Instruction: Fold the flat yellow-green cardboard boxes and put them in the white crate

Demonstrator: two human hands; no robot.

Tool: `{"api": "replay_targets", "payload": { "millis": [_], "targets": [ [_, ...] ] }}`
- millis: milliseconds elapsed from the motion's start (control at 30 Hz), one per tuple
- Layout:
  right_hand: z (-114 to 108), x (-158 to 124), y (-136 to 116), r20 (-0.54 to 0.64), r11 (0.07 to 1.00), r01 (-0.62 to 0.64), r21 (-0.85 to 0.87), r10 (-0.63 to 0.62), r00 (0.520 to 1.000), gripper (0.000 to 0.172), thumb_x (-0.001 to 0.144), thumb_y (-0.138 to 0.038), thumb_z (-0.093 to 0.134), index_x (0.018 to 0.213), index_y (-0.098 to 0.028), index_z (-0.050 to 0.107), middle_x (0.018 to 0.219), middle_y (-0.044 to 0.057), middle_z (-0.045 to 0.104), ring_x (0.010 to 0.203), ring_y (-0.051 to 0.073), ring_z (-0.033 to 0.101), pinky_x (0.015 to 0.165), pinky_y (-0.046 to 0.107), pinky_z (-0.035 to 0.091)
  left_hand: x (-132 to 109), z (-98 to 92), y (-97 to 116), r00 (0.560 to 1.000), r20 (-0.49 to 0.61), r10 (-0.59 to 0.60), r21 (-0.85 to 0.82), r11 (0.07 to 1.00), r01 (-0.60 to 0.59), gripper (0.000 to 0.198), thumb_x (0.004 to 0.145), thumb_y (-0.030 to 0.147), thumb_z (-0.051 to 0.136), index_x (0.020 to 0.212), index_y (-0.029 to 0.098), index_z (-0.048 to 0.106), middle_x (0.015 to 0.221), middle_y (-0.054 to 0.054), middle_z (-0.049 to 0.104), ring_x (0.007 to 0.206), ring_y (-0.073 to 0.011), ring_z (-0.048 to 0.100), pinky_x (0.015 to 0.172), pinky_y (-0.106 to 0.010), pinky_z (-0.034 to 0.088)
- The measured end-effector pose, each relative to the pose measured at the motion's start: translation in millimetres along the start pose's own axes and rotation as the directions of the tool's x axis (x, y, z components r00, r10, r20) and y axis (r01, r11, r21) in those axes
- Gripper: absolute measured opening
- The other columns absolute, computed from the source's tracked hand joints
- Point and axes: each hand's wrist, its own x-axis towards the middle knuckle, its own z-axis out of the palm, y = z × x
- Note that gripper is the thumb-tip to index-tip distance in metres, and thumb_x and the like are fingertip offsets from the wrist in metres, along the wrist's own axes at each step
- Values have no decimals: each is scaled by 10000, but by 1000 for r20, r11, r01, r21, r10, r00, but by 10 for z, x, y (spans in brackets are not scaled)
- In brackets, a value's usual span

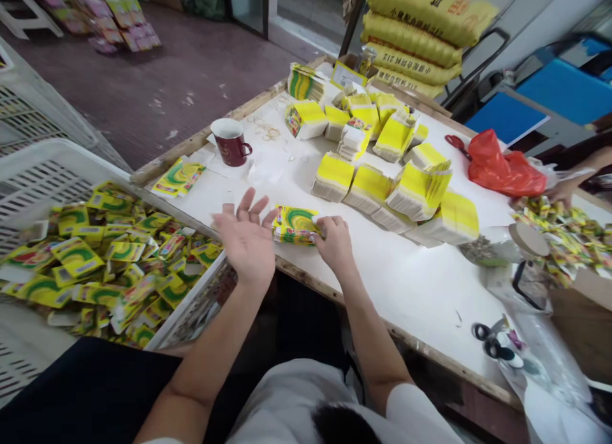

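Observation:
A yellow and green printed packet (pixel 295 224) lies near the front edge of the white table. My right hand (pixel 335 241) grips its right end between thumb and fingers. Just left of the packet, my left hand (pixel 246 241) is raised palm up, fingers spread, holding nothing. Beyond my right hand stand rows of yellow-topped card stacks (pixel 368 187). Another flat yellow packet (pixel 179 177) rests at the table's left edge, close to a dark red mug (pixel 231 143).
A white crate (pixel 57 155) full of small yellow boxes (pixel 79 258) stands at the left. At the right are scissors (pixel 492 340), a red plastic bag (pixel 502 164), another person's hand (pixel 564 190) and a heap of yellow packets (pixel 574 236). Yellow sacks (pixel 415 39) are stacked behind.

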Motion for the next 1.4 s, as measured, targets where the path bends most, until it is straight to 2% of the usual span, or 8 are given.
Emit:
{"api": "replay_targets", "payload": {
  "millis": [267, 433, 633, 833, 1000, 1133, 1300, 1400],
  "targets": [
    [-32, -3, -44, -9, 999, 18, 43, -18, 1000, 243, 770, -133, 643, 967, -218, 529, 1006, 92, 611, 931, 271, 566, 826, 406, 474, -96, 17, -117, 999, 9, -41, 20, 999, 41, 325, 869, 568, 591, 963, 265, 521, 1182, -62, 638, 946, -160, 639, 776, -270, 523],
    [-204, -38, -76, -103, 925, -92, 370, 140, 985, 227, 766, -184, 594, 916, -238, 434, 833, 8, 611, 735, 194, 589, 696, 341, 485, -76, -31, -207, 997, -18, 81, 152, 985, -77, 388, 859, 625, 564, 990, 267, 493, 1271, -82, 593, 1056, -166, 620, 882, -293, 501],
    [-467, -280, -328, -16, 784, 25, 621, -19, 1000, 194, 796, -203, 622, 900, -244, 463, 791, -34, 573, 642, 127, 545, 609, 268, 469, -252, -4, -286, 961, 272, 58, 256, 958, -130, 629, 786, 768, 511, 1183, 281, 523, 1330, -109, 583, 1307, -267, 515, 947, -387, 519],
    [-297, -549, -501, 6, 648, 62, 759, -102, 995, 197, 816, -172, 659, 895, -242, 492, 803, -32, 537, 703, 125, 530, 667, 263, 469, -409, 70, -130, 895, 417, -159, 143, 984, 108, 564, 841, 707, 449, 930, 201, 681, 919, -103, 666, 969, -297, 670, 834, -446, 558],
    [-208, -695, -595, 80, 481, -26, 876, -92, 993, 306, 796, -240, 736, 980, -250, 492, 905, -9, 555, 780, 132, 563, 739, 276, 503, -338, 126, -76, 956, 263, -130, -11, 990, 138, 594, 811, 762, 442, 845, 192, 610, 726, -24, 525, 641, -165, 561, 655, -335, 544],
    [-154, -696, -610, 91, 584, -12, 812, -106, 990, 404, 756, -324, 789, 1033, -245, 506, 863, -19, 539, 757, 138, 536, 718, 274, 497, -326, 74, -154, 982, 169, -80, 62, 996, 70, 604, 740, 829, 501, 767, 226, 529, 661, 6, 460, 593, -151, 507, 602, -307, 515],
    [-183, -579, -411, -10, 695, 30, 719, -32, 999, 273, 846, -310, 677, 1058, -242, 519, 834, -16, 546, 718, 146, 543, 680, 283, 495, -315, -34, -265, 929, 354, -109, 237, 971, 24, 654, 755, 857, 453, 962, 249, 571, 895, -57, 631, 891, -237, 643, 760, -368, 556],
    [-304, -508, -292, -108, 698, 68, 712, 13, 994, 165, 913, -331, 590, 1034, -243, 523, 842, -6, 565, 729, 152, 560, 667, 288, 503, -297, 3, -216, 882, 443, -158, 345, 939, -5, 551, 820, 707, 575, 1081, 223, 612, 1010, -69, 676, 967, -222, 648, 850, -345, 542]
  ]
}}
